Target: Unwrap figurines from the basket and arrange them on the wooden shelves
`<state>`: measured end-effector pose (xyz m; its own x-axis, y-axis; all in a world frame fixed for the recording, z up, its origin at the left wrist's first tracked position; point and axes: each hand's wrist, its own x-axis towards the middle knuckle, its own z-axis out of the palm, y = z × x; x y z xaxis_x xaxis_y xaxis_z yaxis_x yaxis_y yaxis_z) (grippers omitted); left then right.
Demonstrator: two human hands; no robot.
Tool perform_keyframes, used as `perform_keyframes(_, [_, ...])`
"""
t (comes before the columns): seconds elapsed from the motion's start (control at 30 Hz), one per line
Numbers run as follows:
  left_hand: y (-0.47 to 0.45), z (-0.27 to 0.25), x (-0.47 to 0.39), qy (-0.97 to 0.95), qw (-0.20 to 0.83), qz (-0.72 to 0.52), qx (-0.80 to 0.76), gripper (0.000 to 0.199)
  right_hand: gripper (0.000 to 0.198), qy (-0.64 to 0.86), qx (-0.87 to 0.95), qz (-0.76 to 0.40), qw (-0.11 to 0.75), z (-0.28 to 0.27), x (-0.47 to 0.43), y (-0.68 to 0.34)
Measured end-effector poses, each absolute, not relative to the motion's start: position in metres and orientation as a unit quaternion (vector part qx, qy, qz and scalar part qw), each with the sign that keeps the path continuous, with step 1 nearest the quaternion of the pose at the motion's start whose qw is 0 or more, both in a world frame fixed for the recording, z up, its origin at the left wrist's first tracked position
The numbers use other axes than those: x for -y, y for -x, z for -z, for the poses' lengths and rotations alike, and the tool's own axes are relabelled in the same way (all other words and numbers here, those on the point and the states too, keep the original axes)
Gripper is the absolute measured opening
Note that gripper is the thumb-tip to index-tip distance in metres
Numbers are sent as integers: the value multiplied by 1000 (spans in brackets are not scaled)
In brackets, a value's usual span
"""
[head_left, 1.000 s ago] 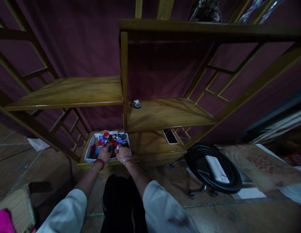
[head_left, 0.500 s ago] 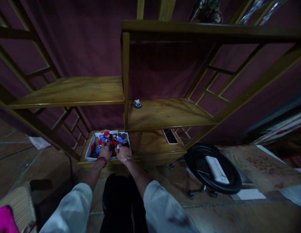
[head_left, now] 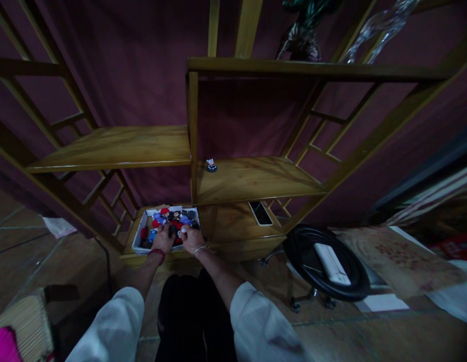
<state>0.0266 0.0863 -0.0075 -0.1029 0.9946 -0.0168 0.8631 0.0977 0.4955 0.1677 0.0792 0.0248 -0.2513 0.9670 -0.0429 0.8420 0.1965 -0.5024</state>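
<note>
A white box (head_left: 136, 242) full of small red, blue and black figurines (head_left: 175, 214) sits on the lowest shelf. Both my hands are over its front part. My left hand (head_left: 162, 240), with a red bead bracelet, has its fingers closed around a small figurine whose dark round part (head_left: 172, 231) shows at the fingertips. Wearing a thin silver bangle, my right hand (head_left: 193, 240) pinches a small whitish piece (head_left: 183, 230) close beside it. Whether both pieces belong to one figurine I cannot tell. One white-and-black figurine (head_left: 211, 165) stands on the middle shelf.
A wooden shelf unit (head_left: 256, 181) stands before me. On its lower board lies a phone-like dark panel with a white frame (head_left: 261, 213). To the right is a round black stool (head_left: 293, 271) on casters, bearing a white box (head_left: 332, 264). A woven seat (head_left: 27, 322) is at the left.
The view has tilted up slightly and shifted, showing more of the upper shelf's ornaments. My hands stay at the box, drawn a little closer around the small pieces.
</note>
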Motion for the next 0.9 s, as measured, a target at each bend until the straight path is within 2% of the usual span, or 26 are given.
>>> perform_keyframes(0.33, [-44, -9, -70, -589, 201, -316, -716, 45, 25, 615, 725, -201, 235, -23, -66, -174])
perform_keyframes(0.67, [-74, -13, -33, -360, 442, -550, -610, 33, 26, 621, 703, -225, 263, -46, -34, -183])
perform_keyframes(0.9, [-90, -26, -9, -241, 540, -615, -522, 21, 23, 622, 681, -250, 294, -45, -13, -194])
